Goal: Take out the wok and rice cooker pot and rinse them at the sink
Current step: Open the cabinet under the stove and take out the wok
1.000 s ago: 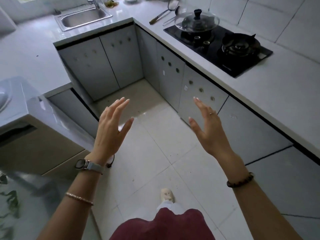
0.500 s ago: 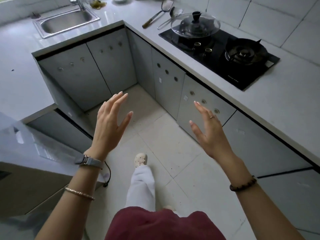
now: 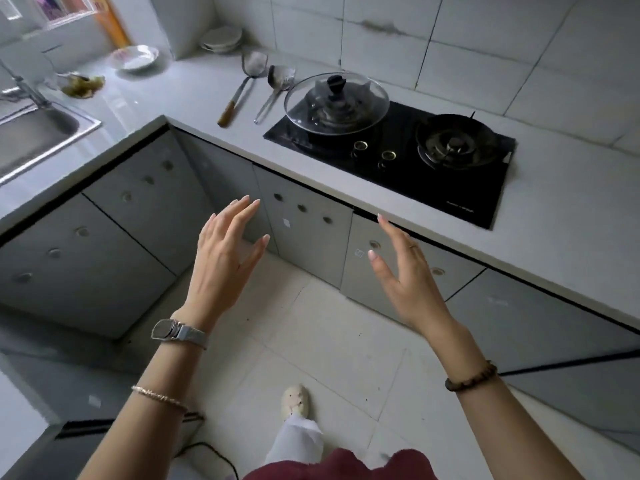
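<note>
Grey cabinets (image 3: 304, 237), tiled walls (image 3: 485, 39), pale floor (image 3: 332, 334)

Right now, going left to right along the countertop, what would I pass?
Sink → white bowl → spatula → ladle → glass lid → right burner.

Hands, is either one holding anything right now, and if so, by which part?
Nothing is held. The left hand and the right hand are both open and raised in the air before the cabinet doors, touching nothing.
</note>
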Action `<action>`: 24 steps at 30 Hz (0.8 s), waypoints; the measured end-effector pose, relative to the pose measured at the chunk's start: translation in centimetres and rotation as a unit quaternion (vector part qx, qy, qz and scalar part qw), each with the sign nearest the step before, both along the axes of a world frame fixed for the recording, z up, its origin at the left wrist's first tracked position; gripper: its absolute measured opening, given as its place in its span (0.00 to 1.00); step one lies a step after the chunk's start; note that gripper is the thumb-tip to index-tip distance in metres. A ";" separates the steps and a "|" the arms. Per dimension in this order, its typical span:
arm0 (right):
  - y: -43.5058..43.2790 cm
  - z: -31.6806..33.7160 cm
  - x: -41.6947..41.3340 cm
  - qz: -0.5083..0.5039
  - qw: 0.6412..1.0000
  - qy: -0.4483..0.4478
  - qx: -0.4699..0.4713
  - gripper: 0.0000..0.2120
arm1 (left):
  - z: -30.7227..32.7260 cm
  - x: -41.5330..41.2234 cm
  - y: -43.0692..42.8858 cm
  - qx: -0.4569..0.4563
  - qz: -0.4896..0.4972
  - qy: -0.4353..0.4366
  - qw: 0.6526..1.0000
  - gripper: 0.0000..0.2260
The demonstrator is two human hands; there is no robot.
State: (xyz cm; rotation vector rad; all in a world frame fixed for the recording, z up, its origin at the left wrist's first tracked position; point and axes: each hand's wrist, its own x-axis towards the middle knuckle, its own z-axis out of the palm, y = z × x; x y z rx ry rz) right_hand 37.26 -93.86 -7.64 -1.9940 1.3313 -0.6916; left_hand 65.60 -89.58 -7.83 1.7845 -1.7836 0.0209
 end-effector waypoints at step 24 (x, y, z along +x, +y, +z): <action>-20.9 -18.3 6.2 -0.441 0.500 -0.631 0.396 0.21 | -13.7 0.6 -24.0 0.115 -0.152 -0.029 0.981 0.22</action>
